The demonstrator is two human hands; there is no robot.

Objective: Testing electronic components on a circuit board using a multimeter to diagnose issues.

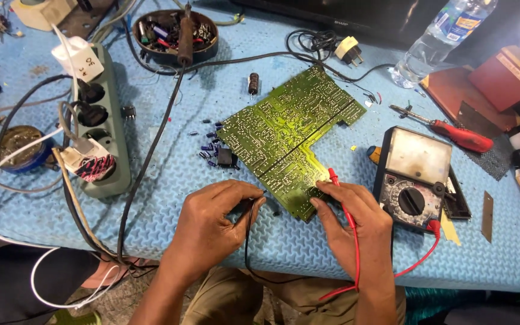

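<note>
A green circuit board [290,132] lies solder side up on the blue mat [170,180]. My right hand [353,222] grips a red test probe [336,179] whose tip touches the board's near corner. The probe's red lead [417,260] runs to an analogue multimeter [413,177] just to the right. My left hand [212,225] pinches a black test probe [251,207] close to the board's near edge; its black lead hangs off the table front.
A grey power strip [106,126] with plugs and cables stands at the left. A dish of parts [173,33] with a soldering iron sits at the back. Loose small capacitors [209,147], a red screwdriver [455,135], a water bottle [437,36] and a solder tin [19,147] surround the board.
</note>
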